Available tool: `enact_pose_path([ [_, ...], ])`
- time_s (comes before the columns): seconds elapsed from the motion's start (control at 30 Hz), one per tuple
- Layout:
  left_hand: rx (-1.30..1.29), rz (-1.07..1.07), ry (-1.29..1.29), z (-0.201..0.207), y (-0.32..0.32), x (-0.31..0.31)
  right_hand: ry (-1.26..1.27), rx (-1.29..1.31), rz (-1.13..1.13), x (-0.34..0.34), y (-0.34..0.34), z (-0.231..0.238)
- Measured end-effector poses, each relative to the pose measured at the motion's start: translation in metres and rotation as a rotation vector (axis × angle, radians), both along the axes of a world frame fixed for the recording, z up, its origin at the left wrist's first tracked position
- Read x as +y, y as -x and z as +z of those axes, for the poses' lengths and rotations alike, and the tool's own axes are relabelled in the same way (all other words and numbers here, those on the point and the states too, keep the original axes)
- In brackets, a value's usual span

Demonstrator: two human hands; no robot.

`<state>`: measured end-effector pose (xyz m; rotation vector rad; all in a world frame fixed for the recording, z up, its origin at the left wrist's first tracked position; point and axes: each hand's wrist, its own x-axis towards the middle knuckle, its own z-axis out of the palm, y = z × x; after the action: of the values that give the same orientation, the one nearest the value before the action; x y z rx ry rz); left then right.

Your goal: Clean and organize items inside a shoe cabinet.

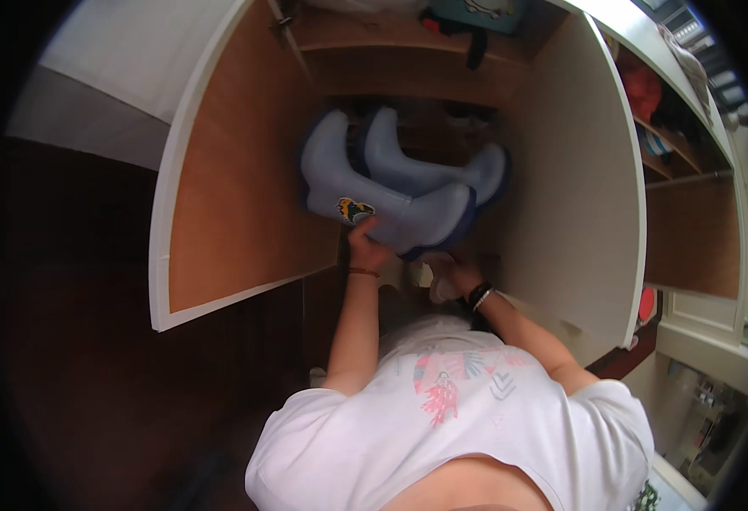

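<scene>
A pair of light blue rubber rain boots with dark blue soles lies on its side at the cabinet opening. The nearer rain boot (395,217) carries a yellow and green patch, and it partly covers the farther rain boot (417,173). Below the patch, my left hand (369,247) grips the underside of the nearer boot, its fingers partly hidden. Under the boot's foot end is my right hand (466,278), beside a pale object (442,288) that I cannot make out. The right hand's fingers are mostly hidden. A dark band and a white one circle that wrist.
An open cabinet door with a brown inner face (238,187) stands on the left, and a pale door (574,179) on the right. Above the boots runs a wooden shelf (391,72) bearing a teal item (485,13). Farther right are more open shelves (681,145).
</scene>
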<state>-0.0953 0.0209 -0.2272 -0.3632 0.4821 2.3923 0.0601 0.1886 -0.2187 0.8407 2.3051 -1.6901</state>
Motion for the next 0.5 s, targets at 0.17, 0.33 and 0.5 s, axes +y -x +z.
enact_pose_path([
  [0.17, -0.08, -0.033, -0.084, 0.01, -0.074, -0.021, -0.065, 0.089, 0.067, -0.006, -0.024, -0.011],
  [0.33, 0.004, -0.051, -0.134, 0.049, -0.087, -0.052, 0.514, 0.216, -0.238, -0.024, -0.01, -0.007],
  [0.5, 0.039, -0.071, -0.104, 0.09, -0.114, -0.088, 0.721, 0.209, -0.326, -0.034, -0.022, -0.009],
])
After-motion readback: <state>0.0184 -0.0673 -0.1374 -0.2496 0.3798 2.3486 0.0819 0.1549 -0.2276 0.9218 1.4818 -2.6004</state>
